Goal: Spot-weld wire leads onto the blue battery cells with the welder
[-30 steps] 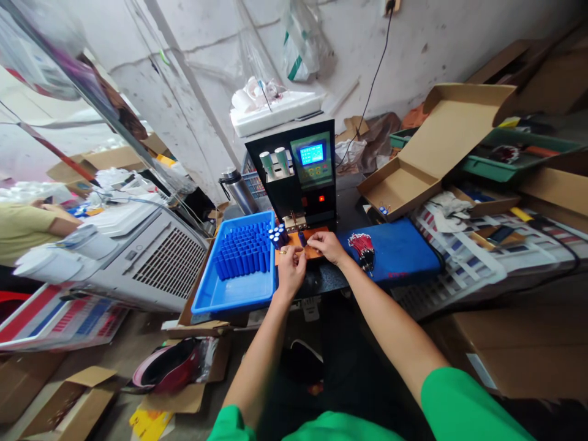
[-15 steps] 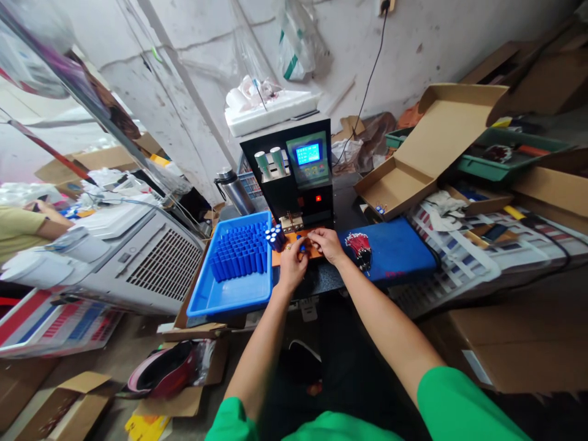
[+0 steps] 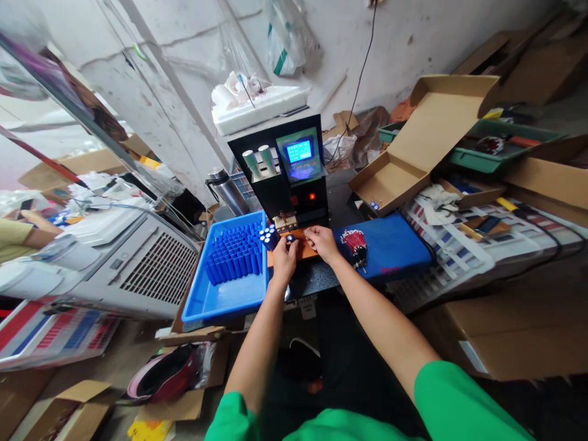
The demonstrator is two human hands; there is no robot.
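In front of a black machine (image 3: 301, 202) with a lit blue screen, my left hand (image 3: 285, 257) is closed on a blue cell (image 3: 290, 238) over the orange board (image 3: 307, 250). My right hand (image 3: 322, 242) is pinched at the board's right part; whatever lies between its fingertips is too small to make out. Several blue cells with white tops (image 3: 267, 234) stand just left of my left hand. Further left, a blue tray (image 3: 225, 301) holds rows of blue cells. Red and black wires (image 3: 354, 245) lie on a blue pad (image 3: 390, 248) right of my right hand.
A steel flask (image 3: 227, 190) stands behind the tray. An open cardboard box (image 3: 404, 174) and a green tray (image 3: 487, 160) are at the right. A grey air cooler (image 3: 138, 263) stands left, with another person's arm (image 3: 43, 223) beyond it.
My left hand has moved left with the blue cell, away from my right hand, toward the machine's metal contacts. My right hand stays pinched over the board. The whole view has shifted slightly.
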